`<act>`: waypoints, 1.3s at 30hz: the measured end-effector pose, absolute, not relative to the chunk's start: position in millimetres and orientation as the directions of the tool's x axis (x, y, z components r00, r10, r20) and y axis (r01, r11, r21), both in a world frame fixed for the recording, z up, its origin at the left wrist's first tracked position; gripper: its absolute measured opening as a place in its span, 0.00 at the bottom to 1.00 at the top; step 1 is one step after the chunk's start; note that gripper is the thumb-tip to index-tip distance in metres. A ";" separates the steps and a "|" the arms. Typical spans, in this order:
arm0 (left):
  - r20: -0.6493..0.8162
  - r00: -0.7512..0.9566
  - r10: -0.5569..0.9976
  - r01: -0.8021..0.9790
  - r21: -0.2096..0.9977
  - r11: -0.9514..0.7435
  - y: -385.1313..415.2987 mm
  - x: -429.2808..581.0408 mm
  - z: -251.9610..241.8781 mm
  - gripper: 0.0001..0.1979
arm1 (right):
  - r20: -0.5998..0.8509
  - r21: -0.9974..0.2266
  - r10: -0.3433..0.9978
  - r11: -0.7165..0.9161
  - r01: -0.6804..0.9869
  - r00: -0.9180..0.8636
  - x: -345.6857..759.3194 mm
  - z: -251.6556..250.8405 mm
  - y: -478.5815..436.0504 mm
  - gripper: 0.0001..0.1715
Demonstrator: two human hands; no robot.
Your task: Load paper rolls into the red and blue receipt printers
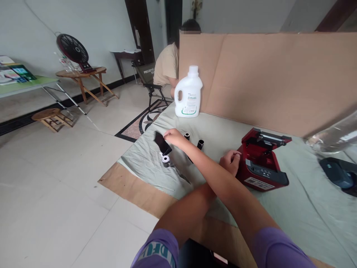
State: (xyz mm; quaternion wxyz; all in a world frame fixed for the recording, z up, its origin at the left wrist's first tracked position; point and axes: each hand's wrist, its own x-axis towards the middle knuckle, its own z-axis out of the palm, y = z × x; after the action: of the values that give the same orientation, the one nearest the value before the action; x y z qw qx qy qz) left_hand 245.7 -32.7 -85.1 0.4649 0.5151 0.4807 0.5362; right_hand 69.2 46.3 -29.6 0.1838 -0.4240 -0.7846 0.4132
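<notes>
I am finding the right hand pinching a black strip by its edge over the left part of the cloth, the strip's lower end reaching just beside a roll. The left hand is resting with curled fingers by the left side of the opened red printer, and I cannot tell whether it is gripping. Farther out, I am noting a second roll and a third roll, with a jug standing upright behind them before the cardboard.
</notes>
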 end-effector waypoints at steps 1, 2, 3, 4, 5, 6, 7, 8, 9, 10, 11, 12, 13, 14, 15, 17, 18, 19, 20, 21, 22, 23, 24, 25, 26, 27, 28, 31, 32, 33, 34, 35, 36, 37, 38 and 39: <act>0.100 -0.045 0.994 -0.010 0.995 -0.101 -32.7 246.5 -84.5 0.11 | -0.067 -0.803 0.804 0.308 0.510 -0.591 67.0 -33.9 46.6 0.11; 0.100 -0.051 0.994 -0.018 0.995 -0.101 -32.8 247.0 -83.8 0.11 | -0.076 -0.801 0.785 0.319 0.506 -0.614 65.5 -37.5 46.1 0.15; 0.101 -0.053 0.993 -0.024 0.994 -0.102 -33.0 247.2 -83.2 0.12 | -0.084 -0.792 0.764 0.338 0.508 -0.639 64.4 -40.3 45.0 0.19; 0.105 -0.054 0.993 -0.028 0.994 -0.107 -33.3 247.3 -82.8 0.12 | -0.097 -0.777 0.740 0.362 0.516 -0.666 63.6 -42.3 43.6 0.21; 0.111 -0.053 0.992 -0.030 0.993 -0.113 -33.4 247.2 -82.8 0.12 | -0.112 -0.759 0.717 0.386 0.525 -0.688 63.0 -43.5 42.2 0.23; 0.117 -0.051 0.992 -0.031 0.992 -0.119 -33.4 247.1 -83.0 0.12 | -0.127 -0.742 0.700 0.403 0.535 -0.703 62.6 -43.9 41.0 0.23; 0.122 -0.048 0.991 -0.029 0.992 -0.123 -33.2 247.0 -83.7 0.12 | -0.138 -0.731 0.693 0.411 0.545 -0.708 62.7 -43.6 40.2 0.22; 0.123 -0.045 0.991 -0.025 0.992 -0.124 -32.9 247.1 -84.6 0.13 | -0.135 -0.728 0.698 0.411 0.548 -0.703 63.5 -42.6 40.1 0.21; 0.120 -0.047 0.992 -0.020 0.992 -0.121 -32.5 247.2 -85.8 0.13 | -0.118 -0.734 0.710 0.408 0.543 -0.694 65.0 -41.1 40.6 0.20; 0.118 -0.048 0.992 -0.014 0.993 -0.119 -32.0 247.4 -87.1 0.13 | -0.092 -0.744 0.726 0.405 0.532 -0.681 67.4 -39.1 41.7 0.20; 0.119 -0.047 0.992 -0.010 0.993 -0.120 -31.4 247.6 -88.5 0.13 | -0.067 -0.755 0.740 0.401 0.519 -0.670 70.8 -36.9 43.2 0.20; 0.125 -0.045 0.991 -0.010 0.992 -0.125 -30.8 247.7 -89.7 0.13 | -0.052 -0.764 0.748 0.397 0.509 -0.661 74.9 -34.5 44.9 0.20; 0.133 -0.042 0.990 -0.014 0.991 -0.134 -30.3 247.7 -90.8 0.13 | -0.046 -0.767 0.754 0.393 0.507 -0.656 79.7 -32.3 46.6 0.21; 0.141 -0.037 0.989 -0.022 0.990 -0.142 -29.7 247.6 -91.6 0.13 | -0.057 -0.761 0.753 0.392 0.517 -0.655 84.7 -30.4 47.9 0.22; 0.147 -0.031 0.989 -0.033 0.988 -0.148 -29.3 247.4 -92.1 0.13 | -0.082 -0.742 0.745 0.397 0.540 -0.662 89.7 -29.1 48.8 0.22; 0.150 -0.029 0.988 -0.049 0.987 -0.151 -28.9 246.9 -91.9 0.13 | -0.165 -0.653 0.713 0.439 0.617 -0.682 98.0 -29.0 48.2 0.24; 0.149 -0.030 0.988 -0.052 0.987 -0.150 -28.9 246.7 -91.2 0.12 | -0.200 -0.586 0.693 0.482 0.652 -0.692 100.7 -30.3 46.8 0.27; 0.147 -0.029 0.989 -0.049 0.988 -0.148 -29.1 246.5 -90.4 0.12 | -0.218 -0.511 0.677 0.535 0.673 -0.703 102.2 -32.5 44.7 0.29; 0.140 -0.034 0.990 -0.042 0.989 -0.142 -29.5 246.5 -89.4 0.12 | -0.216 -0.437 0.665 0.589 0.680 -0.715 102.4 -35.4 42.2 0.31; 0.132 -0.041 0.990 -0.032 0.991 -0.133 -30.0 246.5 -88.4 0.12 | -0.195 -0.372 0.659 0.636 0.676 -0.727 101.4 -38.6 39.5 0.32; 0.123 -0.049 0.991 -0.022 0.992 -0.124 -30.5 246.7 -87.6 0.12 | -0.163 -0.322 0.656 0.670 0.669 -0.737 99.5 -41.8 36.8 0.30; 0.116 -0.057 0.992 -0.014 0.993 -0.117 -31.1 246.8 -87.0 0.12 | -0.130 -0.289 0.657 0.691 0.663 -0.742 97.1 -44.4 34.4 0.26; 0.113 -0.063 0.992 -0.007 0.993 -0.114 -31.6 247.0 -86.5 0.12 | -0.106 -0.269 0.661 0.700 0.662 -0.743 94.5 -46.3 32.3 0.22; 0.114 -0.065 0.991 -0.002 0.993 -0.114 -32.1 247.1 -86.2 0.12 | -0.089 -0.260 0.666 0.702 0.663 -0.741 92.3 -47.2 30.7 0.18; 0.116 -0.064 0.991 0.001 0.993 -0.117 -32.5 247.1 -85.9 0.12 | -0.071 -0.259 0.670 0.703 0.662 -0.739 90.7 -47.0 29.6 0.16; 0.119 -0.059 0.991 0.003 0.993 -0.119 -32.8 247.0 -85.6 0.12 | -0.049 -0.266 0.673 0.704 0.659 -0.738 89.9 -45.8 29.0 0.14; 0.118 -0.057 0.991 0.007 0.993 -0.118 -33.0 246.9 -85.1 0.12 | -0.024 -0.284 0.673 0.704 0.651 -0.739 89.9 -43.8 29.0 0.14; 0.104 -0.057 0.993 0.014 0.995 -0.104 -33.2 246.2 -83.1 0.12 | 0.064 -0.363 0.677 0.700 0.615 -0.733 92.1 -36.4 30.0 0.12; 0.103 -0.057 0.993 0.015 0.995 -0.102 -33.1 246.1 -82.7 0.13 | 0.087 -0.370 0.679 0.702 0.609 -0.729 92.5 -34.7 30.0 0.10; 0.105 -0.051 0.993 0.014 0.994 -0.105 -33.1 246.0 -82.7 0.13 | 0.098 -0.359 0.680 0.705 0.612 -0.727 92.3 -33.9 29.4 0.09; 0.110 -0.043 0.993 0.012 0.994 -0.109 -33.0 245.9 -82.9 0.13 | 0.095 -0.334 0.680 0.710 0.620 -0.727 91.5 -33.9 28.0 0.07; 0.115 -0.034 0.993 0.010 0.993 -0.114 -33.1 245.9 -83.3 0.14 | 0.080 -0.302 0.680 0.714 0.632 -0.729 90.2 -34.8 25.7 0.06; 0.118 -0.029 0.993 0.009 0.993 -0.118 -33.2 245.8 -83.8 0.14 | 0.058 -0.270 0.678 0.718 0.642 -0.733 88.7 -36.0 22.9 0.05; 0.120 -0.029 0.992 0.010 0.993 -0.120 -33.4 245.6 -84.0 0.14 | 0.038 -0.243 0.673 0.723 0.647 -0.739 87.6 -37.2 19.8 0.05; 0.122 -0.029 0.992 0.010 0.993 -0.122 -33.7 245.3 -83.9 0.14 | 0.025 -0.227 0.666 0.730 0.644 -0.746 87.2 -37.9 17.0 0.07; 0.121 -0.035 0.992 0.010 0.993 -0.121 -34.0 244.9 -83.5 0.14 | 0.025 -0.225 0.657 0.738 0.636 -0.753 88.1 -37.5 15.2 0.11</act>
State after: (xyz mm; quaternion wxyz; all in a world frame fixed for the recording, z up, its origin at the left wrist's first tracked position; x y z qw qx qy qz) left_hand 244.9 -34.0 -83.5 0.4576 0.5225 0.4796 0.5362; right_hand 88.1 15.2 -37.5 0.0513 -0.3473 -0.9308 0.1017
